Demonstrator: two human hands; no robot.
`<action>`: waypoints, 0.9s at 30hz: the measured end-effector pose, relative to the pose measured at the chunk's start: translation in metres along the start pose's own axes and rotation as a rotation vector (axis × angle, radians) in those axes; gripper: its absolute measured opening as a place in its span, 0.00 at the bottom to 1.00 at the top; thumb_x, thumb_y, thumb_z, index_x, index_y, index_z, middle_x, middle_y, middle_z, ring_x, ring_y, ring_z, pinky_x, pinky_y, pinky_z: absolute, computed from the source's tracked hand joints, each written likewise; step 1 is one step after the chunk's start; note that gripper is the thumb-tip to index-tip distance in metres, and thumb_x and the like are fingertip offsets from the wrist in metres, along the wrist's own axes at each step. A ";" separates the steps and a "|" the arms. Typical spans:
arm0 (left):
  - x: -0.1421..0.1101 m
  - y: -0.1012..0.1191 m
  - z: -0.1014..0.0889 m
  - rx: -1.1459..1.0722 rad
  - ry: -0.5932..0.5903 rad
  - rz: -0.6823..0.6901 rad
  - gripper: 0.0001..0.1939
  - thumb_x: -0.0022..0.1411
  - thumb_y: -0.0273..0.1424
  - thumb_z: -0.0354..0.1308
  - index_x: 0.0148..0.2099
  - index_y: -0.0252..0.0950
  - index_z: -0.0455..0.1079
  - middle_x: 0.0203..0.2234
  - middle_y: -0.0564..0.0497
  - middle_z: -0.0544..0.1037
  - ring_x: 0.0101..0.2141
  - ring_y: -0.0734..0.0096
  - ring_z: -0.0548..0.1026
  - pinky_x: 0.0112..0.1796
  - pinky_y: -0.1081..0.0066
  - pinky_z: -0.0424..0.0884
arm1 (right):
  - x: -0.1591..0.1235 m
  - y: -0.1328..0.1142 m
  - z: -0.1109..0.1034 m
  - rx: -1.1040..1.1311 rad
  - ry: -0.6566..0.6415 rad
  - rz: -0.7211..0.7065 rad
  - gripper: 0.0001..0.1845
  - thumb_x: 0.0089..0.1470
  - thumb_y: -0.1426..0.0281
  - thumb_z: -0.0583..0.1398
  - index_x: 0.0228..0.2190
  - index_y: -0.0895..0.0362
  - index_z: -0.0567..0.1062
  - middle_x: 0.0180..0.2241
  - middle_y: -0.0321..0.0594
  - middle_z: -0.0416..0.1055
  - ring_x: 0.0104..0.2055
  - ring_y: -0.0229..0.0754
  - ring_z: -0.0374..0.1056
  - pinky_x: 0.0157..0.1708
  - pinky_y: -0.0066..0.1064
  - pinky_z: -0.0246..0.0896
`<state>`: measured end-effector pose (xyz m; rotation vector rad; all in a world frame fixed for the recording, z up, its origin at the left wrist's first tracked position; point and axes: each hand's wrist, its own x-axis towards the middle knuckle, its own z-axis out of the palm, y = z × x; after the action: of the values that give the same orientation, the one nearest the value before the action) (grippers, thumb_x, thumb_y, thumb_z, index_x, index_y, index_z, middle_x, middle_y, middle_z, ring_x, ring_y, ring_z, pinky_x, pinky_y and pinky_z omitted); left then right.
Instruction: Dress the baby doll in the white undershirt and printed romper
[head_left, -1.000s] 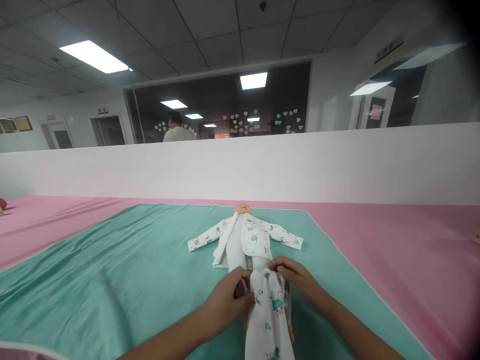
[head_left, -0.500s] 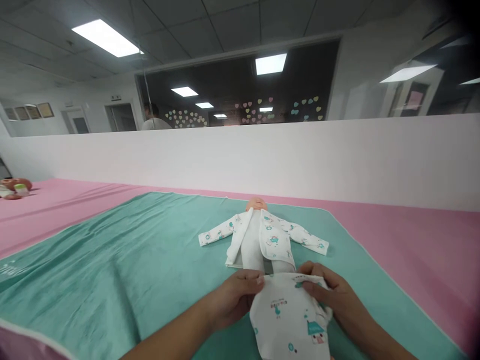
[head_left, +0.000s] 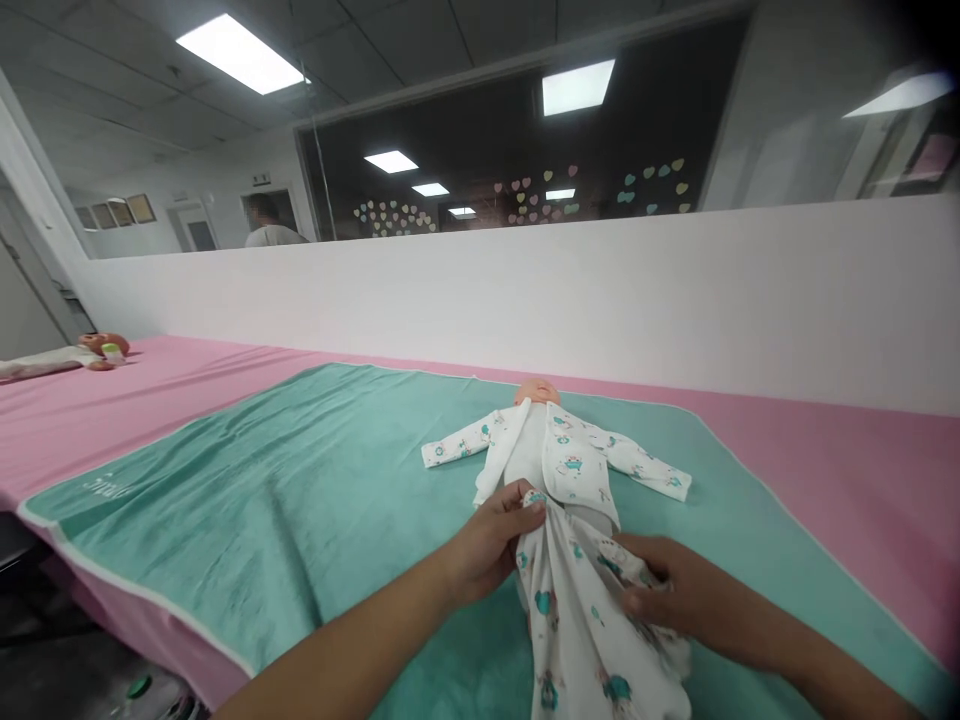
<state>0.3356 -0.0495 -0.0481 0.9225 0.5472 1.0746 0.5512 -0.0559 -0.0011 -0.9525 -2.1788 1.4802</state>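
2 hands, left (head_left: 496,543) and right (head_left: 660,590), pinch printed pants (head_left: 592,620) above a green sheet (head_left: 202,490); 1 white wall (head_left: 480,310) stands behind.

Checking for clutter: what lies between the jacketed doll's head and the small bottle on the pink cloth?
Only bare green cloth, then pink cloth, lies between the doll's head and the bottle, in the head view.
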 end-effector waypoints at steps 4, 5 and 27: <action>0.004 -0.003 0.000 -0.011 0.018 0.059 0.11 0.55 0.33 0.60 0.31 0.34 0.61 0.22 0.56 0.65 0.21 0.81 0.64 0.24 0.80 0.59 | 0.024 -0.008 0.001 -0.145 0.005 -0.013 0.16 0.39 0.60 0.66 0.28 0.57 0.70 0.27 0.35 0.65 0.29 0.38 0.59 0.27 0.28 0.53; 0.005 -0.003 -0.002 -0.016 0.030 0.075 0.11 0.55 0.33 0.60 0.31 0.34 0.61 0.22 0.56 0.66 0.22 0.80 0.65 0.24 0.79 0.60 | 0.031 -0.004 0.005 -0.098 -0.007 -0.029 0.16 0.38 0.62 0.66 0.27 0.57 0.70 0.26 0.34 0.64 0.28 0.37 0.59 0.26 0.27 0.52; -0.004 0.011 -0.006 0.212 -0.100 -0.089 0.14 0.58 0.39 0.56 0.36 0.31 0.70 0.24 0.50 0.73 0.25 0.74 0.70 0.27 0.75 0.65 | 0.037 0.028 0.021 0.598 -0.055 0.019 0.14 0.42 0.67 0.66 0.32 0.59 0.73 0.27 0.36 0.70 0.29 0.37 0.66 0.28 0.28 0.61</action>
<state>0.3241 -0.0494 -0.0417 1.1206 0.6210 0.8970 0.5212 -0.0384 -0.0387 -0.7222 -1.5920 2.0141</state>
